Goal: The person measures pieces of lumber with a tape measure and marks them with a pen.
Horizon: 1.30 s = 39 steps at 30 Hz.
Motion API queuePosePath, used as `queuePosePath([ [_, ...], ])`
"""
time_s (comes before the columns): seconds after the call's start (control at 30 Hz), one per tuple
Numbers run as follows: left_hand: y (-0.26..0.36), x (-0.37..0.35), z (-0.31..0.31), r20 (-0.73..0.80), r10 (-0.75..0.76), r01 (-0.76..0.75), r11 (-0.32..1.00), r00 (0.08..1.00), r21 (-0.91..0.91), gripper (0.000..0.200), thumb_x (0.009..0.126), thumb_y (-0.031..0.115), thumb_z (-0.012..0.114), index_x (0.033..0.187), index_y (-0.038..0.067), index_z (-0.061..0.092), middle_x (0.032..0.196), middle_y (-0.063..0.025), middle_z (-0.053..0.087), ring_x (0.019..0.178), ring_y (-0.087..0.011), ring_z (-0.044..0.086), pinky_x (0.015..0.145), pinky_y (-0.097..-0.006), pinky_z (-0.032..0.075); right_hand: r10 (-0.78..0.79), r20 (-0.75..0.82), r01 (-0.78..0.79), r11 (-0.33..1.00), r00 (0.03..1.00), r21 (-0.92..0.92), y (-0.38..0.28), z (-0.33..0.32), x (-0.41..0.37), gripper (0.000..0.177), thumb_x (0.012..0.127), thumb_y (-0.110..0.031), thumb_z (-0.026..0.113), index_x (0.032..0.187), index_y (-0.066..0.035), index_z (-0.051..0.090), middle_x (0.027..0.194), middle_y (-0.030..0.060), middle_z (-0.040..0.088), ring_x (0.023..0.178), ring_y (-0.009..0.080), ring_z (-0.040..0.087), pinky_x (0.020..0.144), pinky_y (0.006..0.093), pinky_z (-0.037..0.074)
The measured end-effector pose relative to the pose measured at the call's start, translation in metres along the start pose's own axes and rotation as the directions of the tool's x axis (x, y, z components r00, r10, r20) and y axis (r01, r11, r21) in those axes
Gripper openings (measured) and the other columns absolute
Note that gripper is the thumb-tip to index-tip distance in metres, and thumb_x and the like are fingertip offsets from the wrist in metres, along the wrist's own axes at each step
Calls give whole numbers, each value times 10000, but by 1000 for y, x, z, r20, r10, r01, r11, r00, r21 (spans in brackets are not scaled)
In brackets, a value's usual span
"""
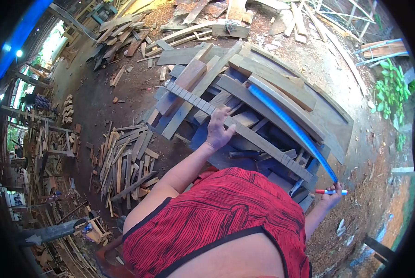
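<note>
A long wooden batten [263,144], scored with evenly spaced cross lines, lies diagonally over a stack of boards. My left hand [217,129] grips the batten near its middle, fingers over the far edge and thumb on the near side. Off to the right, my right hand [330,198] is closed around a marker [325,191] with a red end and a blue end. From that same hand a long blue ruler [286,121] with tick marks stretches up across the boards. A dark-handled tool [245,154] lies below the batten among the wood.
Thick planks [272,83] are stacked beyond the batten. Loose offcuts [128,160] are heaped on the ground to the left, with another scrap pile [117,41] farther back. A leafy plant [390,90] grows at the right. A grey pole [54,231] juts in at lower left.
</note>
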<state>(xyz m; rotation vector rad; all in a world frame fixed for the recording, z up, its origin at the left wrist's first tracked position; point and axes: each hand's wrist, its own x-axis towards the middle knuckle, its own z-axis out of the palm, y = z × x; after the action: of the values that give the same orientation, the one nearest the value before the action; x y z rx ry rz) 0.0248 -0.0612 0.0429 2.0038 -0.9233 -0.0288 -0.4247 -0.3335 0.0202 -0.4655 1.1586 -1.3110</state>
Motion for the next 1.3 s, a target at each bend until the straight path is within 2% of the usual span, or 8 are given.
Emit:
queuePosePath([
  [0.07, -3, 8, 1, 109, 148, -153, 988, 983, 37, 659, 648, 244, 731, 1240, 77, 492, 1087, -129, 529, 1052, -322, 505, 984, -474, 356, -54, 55, 50, 996, 997, 70, -8, -13, 7, 257, 823, -59, 623, 1054, -48, 511, 788, 95, 591, 531, 100, 482, 420, 233, 364],
  [0.13, -4, 11, 3, 423, 307, -438, 862, 852, 255, 631, 639, 273, 748, 1198, 92, 517, 1183, -101, 514, 1127, -313, 460, 1028, -544, 286, -79, -2, 79, 995, 997, 55, -15, -14, 4, 219, 834, -57, 606, 1032, -40, 516, 796, 100, 587, 524, 104, 466, 422, 237, 356],
  [0.2, -11, 18, 3, 522, 254, -438, 859, 814, 266, 625, 637, 325, 753, 1175, 102, 525, 1174, -82, 508, 1170, -298, 428, 1046, -576, 240, -87, 28, 85, 994, 996, 75, -20, -25, 13, 195, 837, -57, 597, 1011, -32, 515, 794, 103, 584, 524, 104, 458, 426, 236, 353],
  [0.27, -16, 27, 5, 712, 180, -493, 830, 679, 261, 619, 646, 355, 749, 1171, 112, 529, 1151, -85, 506, 1171, -294, 431, 1045, -567, 246, -86, 29, 84, 994, 996, 72, -18, -22, 16, 175, 841, -64, 592, 995, -24, 520, 780, 100, 581, 521, 99, 450, 427, 232, 348],
  [0.43, -37, 38, 15, 679, 260, -509, 839, 686, 194, 506, 660, 342, 743, 1082, 108, 589, 1029, -100, 565, 1049, -303, 522, 963, -492, 335, -37, 70, 24, 983, 997, 182, -21, -31, 10, 131, 846, -76, 596, 958, -49, 533, 748, 75, 561, 504, 86, 436, 404, 226, 336],
  [0.73, -23, 43, 21, 669, 362, -573, 811, 649, 118, 505, 638, 378, 747, 1070, 145, 629, 931, -35, 565, 932, -233, 528, 818, -384, 364, -213, -93, 230, 935, 973, 270, -60, 13, -47, 151, 798, -25, 612, 937, -55, 562, 738, 106, 590, 504, 129, 480, 441, 258, 362],
  [1.1, 6, 34, 67, 532, 468, -543, 839, 706, -17, 465, 634, 322, 758, 1029, 100, 654, 902, -96, 590, 916, -277, 565, 778, -406, 428, -151, -94, 174, 928, 984, 328, -63, -29, -21, 123, 801, 2, 618, 856, -74, 539, 704, 57, 534, 465, 101, 409, 408, 227, 323],
  [1.3, 26, 33, 89, 613, 342, -516, 847, 712, 128, 475, 649, 416, 729, 1048, 180, 624, 924, -23, 557, 947, -221, 539, 797, -400, 372, -150, -36, 154, 966, 988, 210, -61, -35, -3, 91, 835, -59, 601, 859, -1, 536, 699, 72, 545, 495, 85, 413, 430, 234, 328],
])
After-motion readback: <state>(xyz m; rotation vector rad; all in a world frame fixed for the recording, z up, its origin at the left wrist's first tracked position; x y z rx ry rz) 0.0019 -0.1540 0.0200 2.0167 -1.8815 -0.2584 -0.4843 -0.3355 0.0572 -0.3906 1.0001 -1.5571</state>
